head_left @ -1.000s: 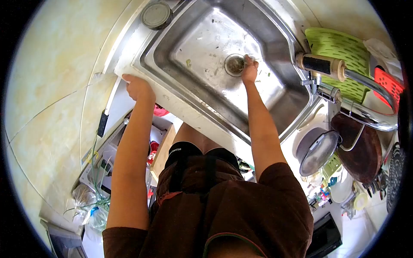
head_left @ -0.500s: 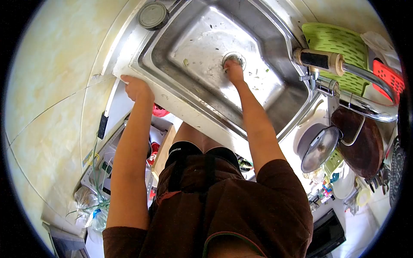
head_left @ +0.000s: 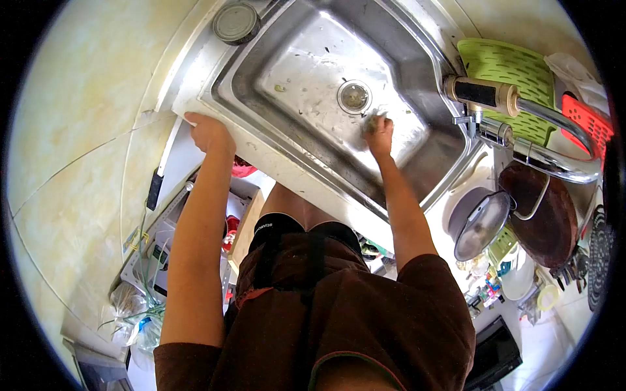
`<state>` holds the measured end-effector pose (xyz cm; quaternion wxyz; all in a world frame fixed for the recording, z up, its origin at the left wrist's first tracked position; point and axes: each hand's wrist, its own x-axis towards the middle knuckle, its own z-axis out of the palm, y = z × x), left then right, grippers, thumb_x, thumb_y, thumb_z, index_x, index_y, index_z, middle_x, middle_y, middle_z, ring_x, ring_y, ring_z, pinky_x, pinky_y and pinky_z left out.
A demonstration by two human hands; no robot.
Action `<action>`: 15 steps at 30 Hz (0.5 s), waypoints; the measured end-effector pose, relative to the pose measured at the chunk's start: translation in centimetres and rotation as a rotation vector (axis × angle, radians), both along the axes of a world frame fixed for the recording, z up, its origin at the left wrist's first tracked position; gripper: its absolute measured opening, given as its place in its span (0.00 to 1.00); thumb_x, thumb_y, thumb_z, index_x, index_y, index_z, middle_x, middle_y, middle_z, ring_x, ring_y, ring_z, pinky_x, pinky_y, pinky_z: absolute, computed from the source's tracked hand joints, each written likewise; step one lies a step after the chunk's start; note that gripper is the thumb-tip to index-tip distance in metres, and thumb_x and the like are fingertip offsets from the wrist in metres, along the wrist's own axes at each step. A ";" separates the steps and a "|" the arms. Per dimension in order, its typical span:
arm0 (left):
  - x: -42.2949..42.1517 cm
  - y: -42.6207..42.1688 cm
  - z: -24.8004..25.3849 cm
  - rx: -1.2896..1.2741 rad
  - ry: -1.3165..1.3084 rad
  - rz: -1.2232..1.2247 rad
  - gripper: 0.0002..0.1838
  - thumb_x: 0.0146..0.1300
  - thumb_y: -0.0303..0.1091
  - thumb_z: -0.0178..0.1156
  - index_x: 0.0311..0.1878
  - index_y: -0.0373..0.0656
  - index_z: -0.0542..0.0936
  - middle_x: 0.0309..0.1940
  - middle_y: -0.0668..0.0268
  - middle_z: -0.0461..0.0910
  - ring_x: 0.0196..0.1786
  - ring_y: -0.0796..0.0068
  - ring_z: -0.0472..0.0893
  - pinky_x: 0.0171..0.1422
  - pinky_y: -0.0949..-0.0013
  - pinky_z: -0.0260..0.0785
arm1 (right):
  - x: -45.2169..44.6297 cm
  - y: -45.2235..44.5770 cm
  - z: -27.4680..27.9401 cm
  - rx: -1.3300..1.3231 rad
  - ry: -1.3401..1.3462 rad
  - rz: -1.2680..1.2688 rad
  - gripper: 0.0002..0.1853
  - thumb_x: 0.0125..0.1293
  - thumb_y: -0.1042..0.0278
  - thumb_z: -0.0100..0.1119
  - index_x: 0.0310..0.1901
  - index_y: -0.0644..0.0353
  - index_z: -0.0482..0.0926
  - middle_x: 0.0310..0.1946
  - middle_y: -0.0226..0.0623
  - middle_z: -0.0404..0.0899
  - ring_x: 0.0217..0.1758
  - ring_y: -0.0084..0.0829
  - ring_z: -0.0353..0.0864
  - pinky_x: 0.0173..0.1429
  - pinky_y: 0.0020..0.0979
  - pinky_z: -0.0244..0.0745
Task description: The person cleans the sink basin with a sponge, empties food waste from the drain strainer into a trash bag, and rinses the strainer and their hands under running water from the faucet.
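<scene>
The bare right hand has been moved off the round metal drain, across the silver steel sink, where a small, blurred greenish clump lies at its fingertips; whether it is gripped cannot be told. Likely light, soft and slippery, it is best pinched from above. The white counter edge is touched by the bare left hand, its grip unclear

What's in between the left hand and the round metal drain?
Between the left hand and the round metal drain, the head view shows the pale countertop edge, then part of the silver metal sink, from its rim down to its floor.
</scene>
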<state>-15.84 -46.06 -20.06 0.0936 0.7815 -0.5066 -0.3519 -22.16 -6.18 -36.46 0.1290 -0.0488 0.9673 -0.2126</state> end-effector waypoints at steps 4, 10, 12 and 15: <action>0.0 0.1 0.1 -0.016 0.033 -0.008 0.42 0.68 0.63 0.31 0.56 0.27 0.72 0.52 0.40 0.74 0.55 0.43 0.74 0.62 0.52 0.66 | 0.5 -1.5 -1.9 -0.151 -0.017 0.027 0.13 0.50 0.75 0.60 0.40 0.61 0.77 0.39 0.45 0.76 0.44 0.45 0.78 0.48 0.39 0.74; 0.1 0.1 0.4 0.022 0.061 -0.020 0.45 0.68 0.64 0.31 0.56 0.21 0.69 0.54 0.41 0.73 0.56 0.46 0.75 0.62 0.57 0.67 | 2.1 -8.7 -2.3 -0.131 -0.232 0.167 0.16 0.50 0.74 0.55 0.44 0.57 0.77 0.44 0.44 0.79 0.50 0.46 0.76 0.54 0.40 0.72; 0.1 -0.2 -0.1 0.020 0.049 -0.008 0.45 0.68 0.64 0.31 0.56 0.20 0.69 0.54 0.40 0.73 0.56 0.47 0.75 0.62 0.58 0.67 | 2.4 -11.4 -1.5 -0.258 -0.398 0.147 0.15 0.52 0.71 0.57 0.44 0.55 0.78 0.46 0.43 0.80 0.51 0.46 0.77 0.54 0.39 0.72; 0.3 0.0 0.2 0.037 0.045 -0.009 0.45 0.68 0.64 0.31 0.56 0.21 0.70 0.54 0.42 0.73 0.56 0.48 0.75 0.62 0.58 0.67 | 2.1 -14.9 -1.5 -0.304 -0.365 0.417 0.14 0.51 0.72 0.60 0.42 0.55 0.80 0.45 0.44 0.80 0.48 0.47 0.79 0.52 0.39 0.73</action>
